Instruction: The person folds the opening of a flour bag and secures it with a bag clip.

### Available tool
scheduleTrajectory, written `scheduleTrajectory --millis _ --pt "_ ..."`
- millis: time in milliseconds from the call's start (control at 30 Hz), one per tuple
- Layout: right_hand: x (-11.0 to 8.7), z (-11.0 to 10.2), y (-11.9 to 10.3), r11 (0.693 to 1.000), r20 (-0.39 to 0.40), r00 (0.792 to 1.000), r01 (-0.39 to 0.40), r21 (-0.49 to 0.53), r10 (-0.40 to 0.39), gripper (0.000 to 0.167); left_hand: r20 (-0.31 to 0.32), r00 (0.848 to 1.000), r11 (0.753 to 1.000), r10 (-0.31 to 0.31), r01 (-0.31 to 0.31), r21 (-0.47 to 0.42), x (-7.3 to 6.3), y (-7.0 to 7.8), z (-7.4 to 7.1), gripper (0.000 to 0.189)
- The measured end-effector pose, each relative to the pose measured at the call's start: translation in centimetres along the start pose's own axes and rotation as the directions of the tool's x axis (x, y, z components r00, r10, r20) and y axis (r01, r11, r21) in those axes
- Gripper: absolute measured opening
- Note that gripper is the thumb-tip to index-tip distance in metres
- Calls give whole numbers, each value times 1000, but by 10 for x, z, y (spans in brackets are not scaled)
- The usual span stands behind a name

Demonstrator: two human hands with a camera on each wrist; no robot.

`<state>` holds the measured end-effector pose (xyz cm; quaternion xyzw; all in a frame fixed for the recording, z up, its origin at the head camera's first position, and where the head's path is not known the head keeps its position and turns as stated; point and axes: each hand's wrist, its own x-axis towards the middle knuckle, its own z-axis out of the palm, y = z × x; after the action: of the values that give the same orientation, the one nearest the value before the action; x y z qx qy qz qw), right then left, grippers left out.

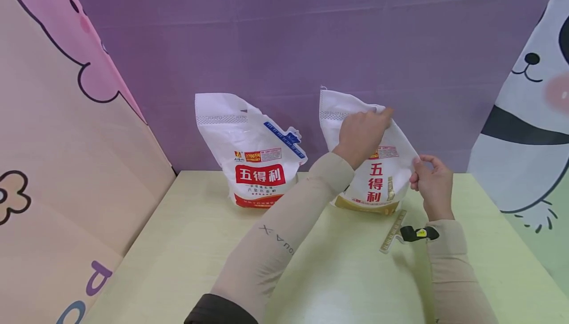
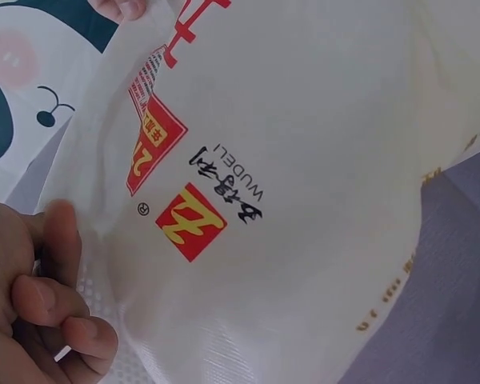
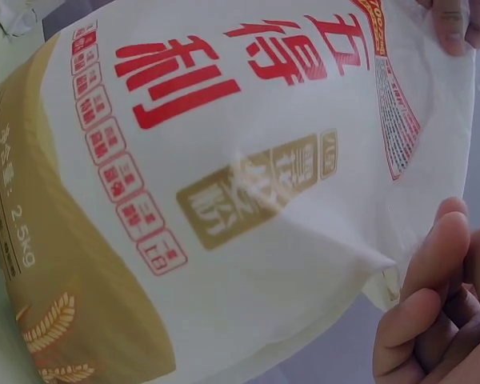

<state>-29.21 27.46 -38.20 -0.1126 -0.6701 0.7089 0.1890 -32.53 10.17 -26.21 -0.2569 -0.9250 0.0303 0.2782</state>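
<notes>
A white flour bag (image 1: 375, 183) with red characters and a gold base stands on the table, its upper part stretched between both hands. My left hand (image 1: 362, 136) reaches across and grips its top edge. At the bag's right side my right hand (image 1: 432, 183) pinches the edge between thumb and fingers. The left wrist view shows curled fingers of the left hand (image 2: 44, 304) at the bag's top. Seen from the right wrist, the bag (image 3: 304, 96) bears a "2.5kg" mark, with the right hand (image 3: 444, 296) at its edge. Whether the top is open is hidden.
A second white flour bag (image 1: 260, 146) with a red label and blue strip stands to the left. On the table (image 1: 338, 274), a gold-patterned strip (image 1: 392, 235) lies before the gripped bag, near a black piece (image 1: 418, 233) at the right wrist. A purple backdrop (image 1: 275, 42) hangs behind.
</notes>
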Motion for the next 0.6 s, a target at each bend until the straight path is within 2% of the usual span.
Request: scheduleTrajectory --millis 333,600 --pt "5 -8 7 1000 8 1000 -4 -23 4 18 8 1000 1000 19 -18 -16 2 -2 3 16" --pt "7 -13 8 1000 20 1000 1 -29 -1 17 6 1000 1000 14 -13 -27 1 -3 1 16"
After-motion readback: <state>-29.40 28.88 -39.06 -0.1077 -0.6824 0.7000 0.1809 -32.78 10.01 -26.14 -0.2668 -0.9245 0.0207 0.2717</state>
